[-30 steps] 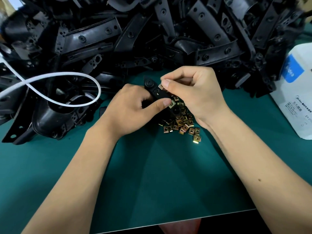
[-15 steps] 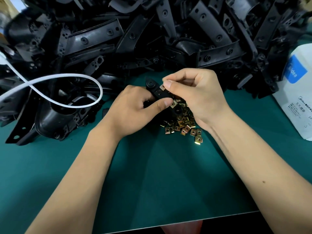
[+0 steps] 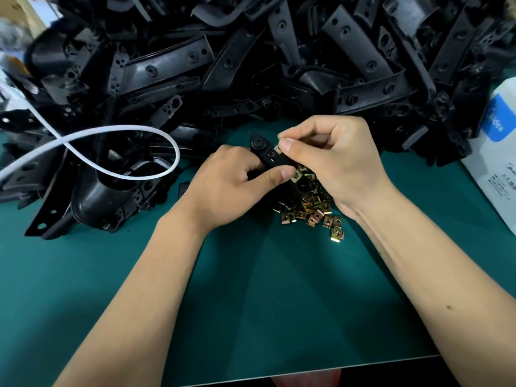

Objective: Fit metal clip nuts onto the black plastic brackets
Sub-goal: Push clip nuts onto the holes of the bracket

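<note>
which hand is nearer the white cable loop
Left. The left hand sits just right of the white cable loop; the right hand is farther right, beyond the left.

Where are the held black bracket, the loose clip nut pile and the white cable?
black bracket (image 3: pixel 258 143), head view, round boss at its far end
clip nut pile (image 3: pixel 308 209), head view, pile's middle
white cable (image 3: pixel 170 139), head view, loop's right bend

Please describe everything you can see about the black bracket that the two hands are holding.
The bracket is a small, flat black strip, plastic by its look, with a round boss at its far end and small holes mid-length. It is held above the green mat, over the pile of clip nuts. The left hand grips it; the right hand pinches its right edge.
</note>
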